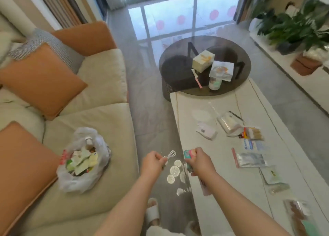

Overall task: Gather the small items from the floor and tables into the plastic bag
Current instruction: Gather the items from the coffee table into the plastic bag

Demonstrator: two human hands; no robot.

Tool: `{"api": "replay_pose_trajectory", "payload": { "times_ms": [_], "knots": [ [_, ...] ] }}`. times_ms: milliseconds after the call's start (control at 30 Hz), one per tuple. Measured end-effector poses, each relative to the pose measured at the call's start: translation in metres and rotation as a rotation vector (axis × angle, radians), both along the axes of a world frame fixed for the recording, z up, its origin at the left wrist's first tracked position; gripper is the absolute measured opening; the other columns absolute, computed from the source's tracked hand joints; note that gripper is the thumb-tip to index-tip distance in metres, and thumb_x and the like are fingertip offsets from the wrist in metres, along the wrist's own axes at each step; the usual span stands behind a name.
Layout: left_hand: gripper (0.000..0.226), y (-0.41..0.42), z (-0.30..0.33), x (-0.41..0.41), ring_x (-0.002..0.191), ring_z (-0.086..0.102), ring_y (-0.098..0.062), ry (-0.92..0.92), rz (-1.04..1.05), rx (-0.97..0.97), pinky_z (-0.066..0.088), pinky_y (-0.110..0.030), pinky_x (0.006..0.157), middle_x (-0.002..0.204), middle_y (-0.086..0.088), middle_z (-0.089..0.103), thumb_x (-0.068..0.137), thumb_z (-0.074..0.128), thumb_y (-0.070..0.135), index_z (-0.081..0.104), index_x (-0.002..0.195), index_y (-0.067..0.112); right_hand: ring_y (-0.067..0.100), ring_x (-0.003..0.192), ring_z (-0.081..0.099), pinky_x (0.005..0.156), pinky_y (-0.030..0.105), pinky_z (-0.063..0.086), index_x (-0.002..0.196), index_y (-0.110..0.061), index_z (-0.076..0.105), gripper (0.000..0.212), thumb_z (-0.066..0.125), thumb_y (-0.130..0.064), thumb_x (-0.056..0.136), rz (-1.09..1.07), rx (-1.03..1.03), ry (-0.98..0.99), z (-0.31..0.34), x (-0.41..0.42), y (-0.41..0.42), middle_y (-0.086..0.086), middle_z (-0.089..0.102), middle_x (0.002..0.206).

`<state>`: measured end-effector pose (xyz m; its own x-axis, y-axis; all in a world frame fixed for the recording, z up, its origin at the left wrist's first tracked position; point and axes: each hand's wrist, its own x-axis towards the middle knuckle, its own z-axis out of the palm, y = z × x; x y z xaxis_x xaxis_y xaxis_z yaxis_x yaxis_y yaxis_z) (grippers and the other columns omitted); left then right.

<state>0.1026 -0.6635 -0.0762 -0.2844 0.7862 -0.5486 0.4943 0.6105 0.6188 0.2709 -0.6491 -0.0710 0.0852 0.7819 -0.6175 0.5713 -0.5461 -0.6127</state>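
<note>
My left hand (152,162) pinches a limp white cord (170,155); my right hand (200,160) grips a small, light packet (189,154). The soft plastic bag (83,160) needs holding at its rim.

— How many bags, tables and cushions are seen?
— One plastic bag (83,160) is counted on the sofa (99,86), near its front edge. Two tables are counted: a white table (222,191) and a round dark table (178,70) at its far end. Three orange cushions (41,79) are counted along the sofa's back edge.
— And on the tables?
— Four things are counted on the round table: one box (203,60), one flat packet (224,69), one small jar (215,83), one pink stick (196,78). Roughly ten small packets (251,160) are counted on the white table; blur prevents an exact count.
— Hands?
— Two: a left hand (153,162), a right hand (201,160).
</note>
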Motion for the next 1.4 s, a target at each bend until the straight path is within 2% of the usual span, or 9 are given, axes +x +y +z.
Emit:
{"api": "replay_pose_trajectory", "payload": {
  "times_ms": [200, 333, 467, 700, 867, 967, 1133, 1333, 1400],
  "knots": [
    [0.023, -0.016, 0.029, -0.109, 0.081, 0.07, -0.024, 0.028, 0.238, 0.012, 0.052, -0.035, 0.078, 0.073, 0.0, 0.07, 0.085, 0.066, 0.032, 0.052, 0.07, 0.022, 0.032, 0.073, 0.064, 0.047, 0.033, 0.053, 0.1, -0.007, 0.047, 0.02, 0.06, -0.01, 0.085, 0.213, -0.044, 0.191, 0.034, -0.131, 0.028, 0.018, 0.056, 0.103],
    [0.025, -0.026, 0.038, -0.191, 0.082, 0.068, -0.024, 0.067, 0.362, 0.018, 0.048, -0.032, 0.072, 0.079, -0.004, 0.07, 0.088, 0.063, 0.032, 0.05, 0.069, 0.023, 0.032, 0.076, 0.065, 0.05, 0.037, 0.057, 0.095, -0.011, 0.046, 0.018, 0.061, -0.006, 0.086, 0.319, -0.109, 0.249, 0.046, -0.223, 0.037, 0.017, 0.056, 0.105],
    [0.024, -0.027, 0.035, -0.272, 0.084, 0.068, -0.024, 0.082, 0.465, 0.008, 0.049, -0.033, 0.074, 0.086, -0.005, 0.071, 0.09, 0.06, 0.033, 0.049, 0.07, 0.025, 0.037, 0.077, 0.068, 0.071, 0.053, 0.056, 0.102, -0.009, 0.045, 0.019, 0.054, -0.001, 0.089, 0.386, -0.23, 0.26, 0.047, -0.303, 0.041, 0.016, 0.057, 0.092],
    [0.033, -0.021, 0.002, -0.383, 0.076, 0.07, -0.027, 0.027, 0.572, -0.015, 0.057, -0.043, 0.075, 0.078, -0.004, 0.069, 0.089, 0.06, 0.028, 0.048, 0.059, 0.022, 0.024, 0.05, 0.06, 0.038, 0.025, 0.05, 0.114, 0.001, 0.045, 0.024, 0.051, -0.001, 0.092, 0.236, -0.405, 0.319, 0.024, -0.414, 0.053, 0.025, 0.058, 0.094],
    [0.026, -0.01, -0.017, -0.432, 0.076, 0.069, -0.018, 0.036, 0.533, -0.044, 0.052, -0.032, 0.069, 0.08, 0.002, 0.07, 0.091, 0.055, 0.029, 0.051, 0.066, 0.025, 0.022, 0.057, 0.061, 0.042, 0.031, 0.054, 0.113, -0.005, 0.042, 0.019, 0.046, -0.001, 0.094, 0.157, -0.399, 0.283, 0.006, -0.479, 0.073, 0.019, 0.058, 0.091],
    [0.024, -0.001, -0.028, -0.457, 0.081, 0.069, -0.02, 0.066, 0.498, -0.065, 0.054, -0.031, 0.07, 0.086, 0.002, 0.07, 0.091, 0.054, 0.029, 0.053, 0.067, 0.026, 0.02, 0.07, 0.06, 0.057, 0.038, 0.054, 0.102, -0.012, 0.045, 0.013, 0.04, -0.001, 0.096, 0.152, -0.401, 0.323, 0.004, -0.508, 0.086, 0.012, 0.056, 0.09],
    [0.024, 0.013, -0.038, -0.479, 0.082, 0.068, -0.024, 0.032, 0.415, -0.111, 0.058, -0.04, 0.078, 0.085, -0.001, 0.07, 0.093, 0.049, 0.022, 0.056, 0.071, 0.028, 0.028, 0.11, 0.049, 0.095, 0.044, 0.046, 0.148, -0.012, 0.024, 0.059, 0.051, -0.012, 0.094, 0.222, -0.349, 0.276, -0.004, -0.528, 0.101, 0.015, 0.047, 0.132],
    [0.009, 0.016, -0.05, -0.476, 0.097, 0.066, -0.022, 0.011, 0.34, -0.136, 0.052, -0.04, 0.092, 0.097, -0.001, 0.07, 0.09, 0.053, 0.025, 0.059, 0.085, 0.027, 0.024, 0.088, 0.05, 0.094, 0.047, 0.049, 0.129, -0.003, 0.045, 0.037, 0.049, -0.008, 0.093, 0.285, -0.335, 0.117, -0.012, -0.514, 0.102, 0.013, 0.052, 0.101],
    [0.016, 0.015, -0.048, -0.47, 0.093, 0.067, -0.02, 0.009, 0.305, -0.15, 0.053, -0.036, 0.09, 0.096, -0.001, 0.071, 0.091, 0.053, 0.026, 0.065, 0.1, 0.021, 0.023, 0.085, 0.048, 0.075, 0.04, 0.049, 0.122, -0.001, 0.051, 0.031, 0.05, -0.008, 0.092, 0.332, -0.335, 0.084, -0.012, -0.507, 0.099, 0.013, 0.052, 0.095]
  ]
}}
